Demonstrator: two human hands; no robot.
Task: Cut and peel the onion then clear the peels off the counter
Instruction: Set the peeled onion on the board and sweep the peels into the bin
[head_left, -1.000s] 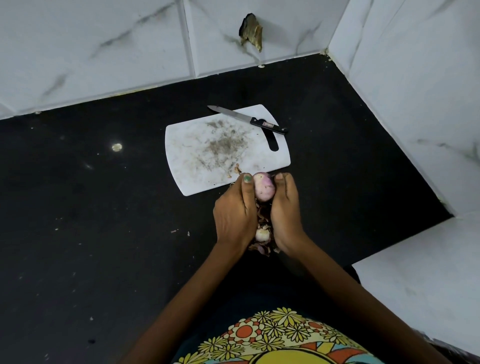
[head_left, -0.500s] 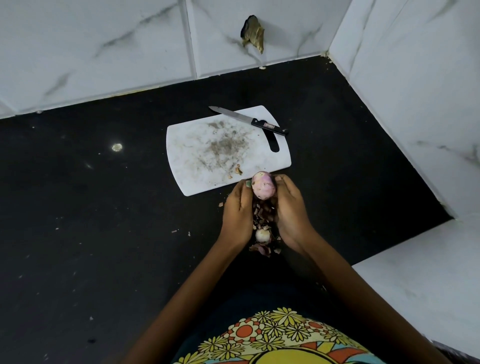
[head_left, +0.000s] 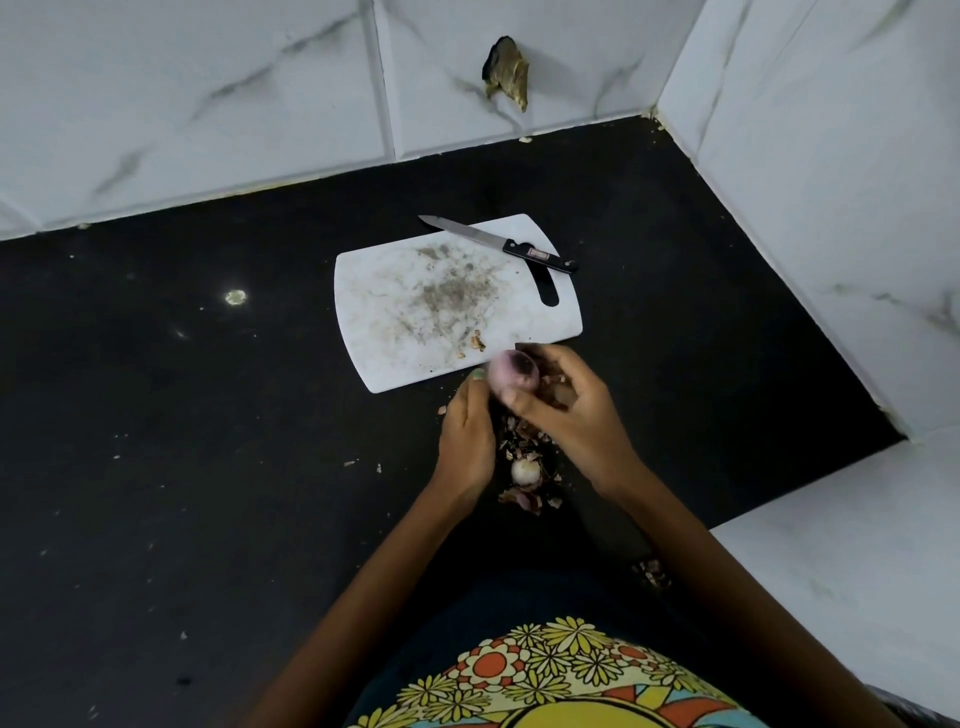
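A pale purple peeled onion is held just above the near edge of the white cutting board. My right hand curls round it from the right, thumb across its front. My left hand touches its left side with its fingertips. Loose brown peels lie in a pile on the black counter under my hands, with a small white cut onion end among them. A black-handled knife lies on the board's far edge.
White marble walls close the counter at the back and right, meeting in a corner. A white ledge sits at the near right. A few peel scraps lie near the counter's front edge, and small scraps sit on the board.
The onion has turned and shifted into my right hand, whose thumb now crosses its front. My left hand has slid back to only its fingertips on the onion. More peels show below.
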